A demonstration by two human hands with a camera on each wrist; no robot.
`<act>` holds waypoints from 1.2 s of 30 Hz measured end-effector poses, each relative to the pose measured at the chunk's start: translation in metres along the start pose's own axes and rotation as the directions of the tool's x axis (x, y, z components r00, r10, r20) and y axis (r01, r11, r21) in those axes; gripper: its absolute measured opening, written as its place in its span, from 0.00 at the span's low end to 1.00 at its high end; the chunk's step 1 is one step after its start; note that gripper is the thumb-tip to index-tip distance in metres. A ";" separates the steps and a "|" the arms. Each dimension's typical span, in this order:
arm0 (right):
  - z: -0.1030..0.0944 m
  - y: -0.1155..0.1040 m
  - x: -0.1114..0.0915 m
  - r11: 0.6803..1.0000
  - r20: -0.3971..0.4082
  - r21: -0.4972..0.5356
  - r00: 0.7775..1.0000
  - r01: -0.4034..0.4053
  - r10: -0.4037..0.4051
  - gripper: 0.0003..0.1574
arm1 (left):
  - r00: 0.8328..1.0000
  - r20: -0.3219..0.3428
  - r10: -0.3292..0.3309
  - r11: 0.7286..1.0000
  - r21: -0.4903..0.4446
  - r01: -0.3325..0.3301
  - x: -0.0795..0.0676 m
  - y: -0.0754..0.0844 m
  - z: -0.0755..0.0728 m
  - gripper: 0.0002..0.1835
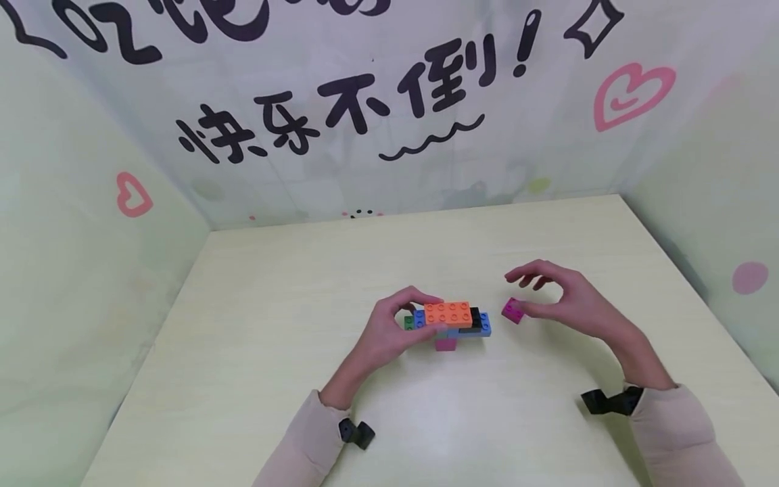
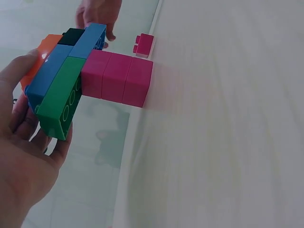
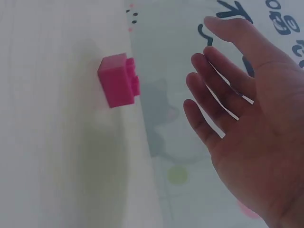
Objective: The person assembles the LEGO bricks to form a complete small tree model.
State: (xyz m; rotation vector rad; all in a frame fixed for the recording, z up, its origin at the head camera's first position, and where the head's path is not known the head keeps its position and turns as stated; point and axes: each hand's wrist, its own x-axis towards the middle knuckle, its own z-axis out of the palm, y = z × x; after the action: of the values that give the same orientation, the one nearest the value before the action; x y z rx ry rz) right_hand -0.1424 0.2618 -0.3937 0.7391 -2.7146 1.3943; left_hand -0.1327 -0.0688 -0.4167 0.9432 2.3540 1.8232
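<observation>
My left hand (image 1: 392, 322) grips a built stack of toy bricks by its left end, thumb in front and fingers behind. On top of the stack lies an orange brick (image 1: 447, 314), with a black brick (image 2: 72, 36) and blue bricks (image 2: 52, 71) around it. A green brick (image 2: 61, 95) is on the underside, beside a column of pink bricks (image 2: 116, 78) that reaches down to the tabletop. Right of the stack a single pink brick (image 3: 116, 80) sits on the table, studs up. My right hand (image 1: 566, 297) hovers near that brick, its fingers spread and loosely bent, holding nothing.
The pale wooden table (image 1: 243, 352) is bounded by a printed cloth backdrop (image 1: 304, 182) at the back and cloth at both sides. A black strap (image 1: 356, 433) is on the left sleeve, another black strap (image 1: 611, 402) on the right one.
</observation>
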 end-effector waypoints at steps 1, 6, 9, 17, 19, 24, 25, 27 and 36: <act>0.000 0.004 -0.001 1.000 0.025 0.003 0.999 -0.029 0.029 0.27 | 1.000 -0.002 -0.002 1.000 0.001 0.002 0.000 0.000 0.000 0.17; 0.001 0.025 -0.001 0.997 0.111 -0.012 0.991 -0.071 0.072 0.32 | 1.000 -0.008 -0.006 1.000 -0.002 0.006 -0.001 0.002 -0.001 0.17; 0.003 0.034 -0.001 0.997 0.114 -0.031 0.991 -0.064 0.068 0.33 | 1.000 -0.014 -0.002 1.000 -0.006 0.002 -0.001 0.002 -0.001 0.17; 0.009 0.043 0.000 0.986 0.105 -0.100 0.984 -0.134 0.145 0.33 | 1.000 -0.010 0.005 1.000 0.008 -0.005 0.000 0.003 -0.003 0.17; 0.011 0.044 0.001 0.982 0.109 -0.118 0.982 -0.145 0.157 0.33 | 1.000 -0.009 0.007 1.000 0.014 -0.007 0.000 0.002 -0.003 0.17; 0.013 0.043 0.003 0.976 0.112 -0.164 0.980 -0.144 0.164 0.32 | 1.000 -0.006 0.015 1.000 0.016 -0.015 0.000 0.002 -0.004 0.16; 0.013 0.043 0.003 0.975 0.109 -0.170 0.981 -0.143 0.163 0.31 | 1.000 -0.005 0.015 1.000 0.015 -0.015 0.000 0.002 -0.004 0.16; 0.013 0.043 0.003 0.974 0.102 -0.175 0.981 -0.143 0.162 0.30 | 1.000 -0.003 0.016 1.000 0.013 -0.016 0.001 0.002 -0.004 0.16; 0.011 0.030 0.001 0.989 0.061 -0.130 0.995 -0.070 0.079 0.29 | 1.000 0.005 0.003 1.000 0.009 -0.003 0.000 -0.001 -0.002 0.17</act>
State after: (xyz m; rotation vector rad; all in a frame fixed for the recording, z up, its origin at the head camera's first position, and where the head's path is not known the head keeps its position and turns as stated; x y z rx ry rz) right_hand -0.1536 0.2679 -0.4232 0.6942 -2.8775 1.2151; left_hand -0.1344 -0.0709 -0.4168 0.9511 2.3619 1.8107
